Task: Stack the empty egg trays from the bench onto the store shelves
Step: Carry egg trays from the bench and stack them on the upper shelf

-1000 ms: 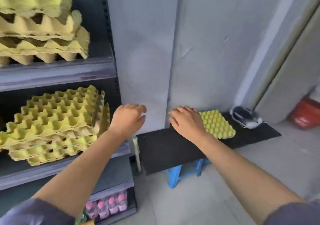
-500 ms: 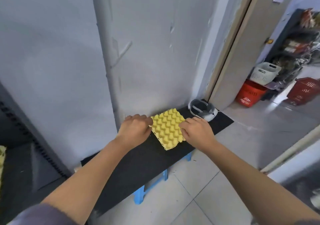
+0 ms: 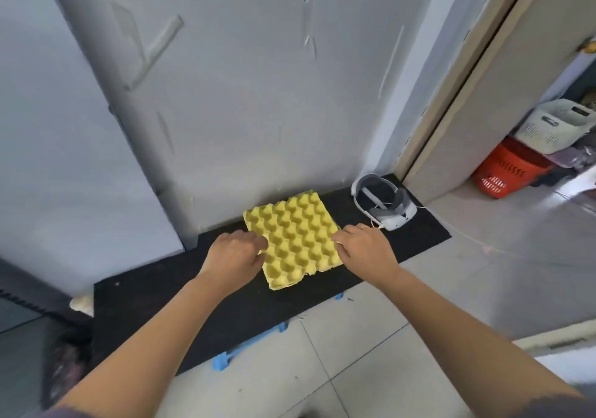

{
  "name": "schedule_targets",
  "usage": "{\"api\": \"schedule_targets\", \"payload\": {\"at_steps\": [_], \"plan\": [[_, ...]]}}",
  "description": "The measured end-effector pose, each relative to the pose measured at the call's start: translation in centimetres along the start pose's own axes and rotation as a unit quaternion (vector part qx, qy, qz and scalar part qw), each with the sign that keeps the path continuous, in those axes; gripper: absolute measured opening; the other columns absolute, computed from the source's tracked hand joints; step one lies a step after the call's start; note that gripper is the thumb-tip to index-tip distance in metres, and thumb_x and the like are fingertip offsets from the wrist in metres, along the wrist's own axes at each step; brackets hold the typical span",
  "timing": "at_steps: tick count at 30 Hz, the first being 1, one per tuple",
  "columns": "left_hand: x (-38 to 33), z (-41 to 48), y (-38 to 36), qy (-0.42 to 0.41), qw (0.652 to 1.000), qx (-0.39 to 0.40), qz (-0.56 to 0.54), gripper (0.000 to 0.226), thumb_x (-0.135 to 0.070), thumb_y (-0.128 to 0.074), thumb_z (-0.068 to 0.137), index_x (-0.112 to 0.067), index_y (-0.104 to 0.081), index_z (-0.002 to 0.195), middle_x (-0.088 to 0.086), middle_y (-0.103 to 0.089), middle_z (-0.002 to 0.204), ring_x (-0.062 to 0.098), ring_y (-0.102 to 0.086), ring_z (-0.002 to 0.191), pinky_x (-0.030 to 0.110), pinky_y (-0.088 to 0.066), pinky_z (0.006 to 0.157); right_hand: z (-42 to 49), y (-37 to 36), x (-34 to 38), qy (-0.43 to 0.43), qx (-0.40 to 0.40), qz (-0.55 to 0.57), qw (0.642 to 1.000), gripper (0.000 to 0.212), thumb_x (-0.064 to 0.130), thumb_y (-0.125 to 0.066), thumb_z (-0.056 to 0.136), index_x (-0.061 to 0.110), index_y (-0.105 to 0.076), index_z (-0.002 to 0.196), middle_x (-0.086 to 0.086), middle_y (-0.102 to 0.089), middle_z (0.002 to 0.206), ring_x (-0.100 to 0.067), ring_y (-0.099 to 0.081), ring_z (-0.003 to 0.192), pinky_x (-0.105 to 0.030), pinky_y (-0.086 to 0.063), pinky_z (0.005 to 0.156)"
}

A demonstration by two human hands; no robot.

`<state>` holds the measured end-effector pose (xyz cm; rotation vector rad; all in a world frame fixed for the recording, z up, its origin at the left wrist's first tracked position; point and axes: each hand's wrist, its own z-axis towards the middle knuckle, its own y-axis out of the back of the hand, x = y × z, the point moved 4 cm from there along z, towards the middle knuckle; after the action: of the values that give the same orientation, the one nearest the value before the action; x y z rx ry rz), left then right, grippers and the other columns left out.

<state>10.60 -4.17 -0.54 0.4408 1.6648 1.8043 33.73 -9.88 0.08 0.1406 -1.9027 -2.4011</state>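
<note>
A yellow empty egg tray (image 3: 295, 237) lies flat on the black bench (image 3: 180, 298), close to the grey wall. My left hand (image 3: 233, 252) grips the tray's left edge with curled fingers. My right hand (image 3: 364, 250) grips its right edge the same way. The tray sits between both hands. The store shelves are out of view except for a dark edge at the far left (image 3: 19, 292).
A white and grey headset (image 3: 383, 203) lies on the bench's right end. Blue stool legs (image 3: 225, 358) show under the bench. A doorway at the right holds a red basket (image 3: 506, 167) and a white basket (image 3: 558, 125). Tiled floor lies in front.
My view has swung right from the shelves to the bench. Both hands moved onto the yellow tray and closed on its left and right edges.
</note>
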Motion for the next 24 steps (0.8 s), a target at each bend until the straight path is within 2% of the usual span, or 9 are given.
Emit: {"api": "schedule_targets", "payload": {"at_steps": [4, 7, 11, 12, 14, 16, 19, 24], "plan": [[-0.5, 1.9, -2.7, 0.003, 1.0, 0.01, 0.019, 0.006, -0.019, -0.072, 0.072, -0.017, -0.07, 0.078, -0.003, -0.063, 0.064, 0.023, -0.061, 0.058, 0.031, -0.046, 0.053, 1.4, -2.6, -2.4, 0.013, 0.008, 0.028, 0.999, 0.004, 0.015, -0.07, 0.077, 0.019, -0.07, 0.078, 0.001, -0.06, 0.062, -0.021, -0.057, 0.055, -0.03, -0.046, 0.044], [-0.6, 3.2, -6.0, 0.0, 1.0, 0.02, 0.018, 0.015, -0.015, -0.08, 0.062, -0.019, -0.07, 0.072, -0.006, -0.059, 0.059, 0.02, -0.059, 0.052, 0.028, -0.044, 0.047, 2.0, -5.7, -3.4, 0.02, 0.016, 0.044, 0.999, 0.006, 0.014, -0.069, 0.076, 0.018, -0.072, 0.08, 0.002, -0.061, 0.061, -0.021, -0.058, 0.055, -0.03, -0.046, 0.044], [-0.4, 4.2, -11.8, -0.006, 0.999, 0.046, 0.021, 0.018, -0.017, -0.08, 0.06, -0.022, -0.07, 0.073, -0.008, -0.059, 0.059, 0.018, -0.059, 0.054, 0.026, -0.042, 0.048, 2.0, -10.7, -4.3, 0.013, 0.03, 0.053, 0.998, 0.026, 0.02, -0.045, 0.08, 0.02, -0.07, 0.073, 0.004, -0.056, 0.056, -0.02, -0.054, 0.05, -0.027, -0.041, 0.042], [-0.2, 4.3, -13.3, -0.005, 0.998, 0.052, 0.027, 0.02, -0.018, -0.082, 0.059, -0.023, -0.07, 0.074, -0.008, -0.06, 0.06, 0.018, -0.059, 0.054, 0.027, -0.043, 0.049, 1.9, -12.2, -4.6, 0.013, 0.035, 0.051, 0.998, 0.025, 0.02, -0.046, 0.08, 0.019, -0.07, 0.073, 0.004, -0.055, 0.056, -0.02, -0.054, 0.05, -0.027, -0.04, 0.041], [-0.1, 4.6, -15.9, 0.0, 0.997, 0.064, 0.035, 0.027, -0.021, -0.085, 0.054, -0.023, -0.071, 0.077, -0.008, -0.061, 0.062, 0.018, -0.061, 0.057, 0.028, -0.046, 0.05, 1.6, -14.7, -5.2, 0.006, 0.051, 0.053, 0.997, 0.012, 0.014, -0.061, 0.076, 0.019, -0.072, 0.078, 0.003, -0.058, 0.059, -0.021, -0.054, 0.05, -0.027, -0.04, 0.042], [0.1, 4.6, -18.8, 0.002, 0.997, 0.068, 0.043, 0.036, -0.022, -0.086, 0.049, -0.022, -0.072, 0.081, -0.007, -0.063, 0.066, 0.018, -0.062, 0.06, 0.029, -0.049, 0.052, 1.3, -17.7, -5.9, 0.001, 0.058, 0.069, 0.996, 0.013, 0.009, -0.071, 0.069, 0.017, -0.072, 0.08, 0.001, -0.062, 0.063, -0.023, -0.057, 0.052, -0.028, -0.042, 0.043], [0.2, 5.2, -23.0, 0.003, 0.995, 0.072, 0.075, 0.045, -0.026, -0.088, 0.045, -0.021, -0.072, 0.086, -0.004, -0.066, 0.075, 0.02, -0.064, 0.066, 0.031, -0.051, 0.057, 0.9, -22.3, -6.1, 0.021, 0.079, 0.073, 0.994, 0.018, 0.012, -0.069, 0.072, 0.016, -0.072, 0.089, -0.003, -0.066, 0.076, -0.027, -0.062, 0.063, -0.034, -0.05, 0.048], [0.7, 6.1, -30.2, 0.032, 0.989, 0.057, 0.133, 0.065, -0.047, -0.087, 0.044, -0.023, -0.068, 0.101, -0.001, -0.066, 0.093, 0.022, -0.062, 0.08, 0.035, -0.048, 0.071, 1.3, -29.3, -4.6, 0.095, 0.085, 0.046, 0.991, 0.046, 0.024, -0.077, 0.068, 0.021, -0.066, 0.113, -0.003, -0.065, 0.11, -0.028, -0.062, 0.097, -0.036, -0.052, 0.07]]}}
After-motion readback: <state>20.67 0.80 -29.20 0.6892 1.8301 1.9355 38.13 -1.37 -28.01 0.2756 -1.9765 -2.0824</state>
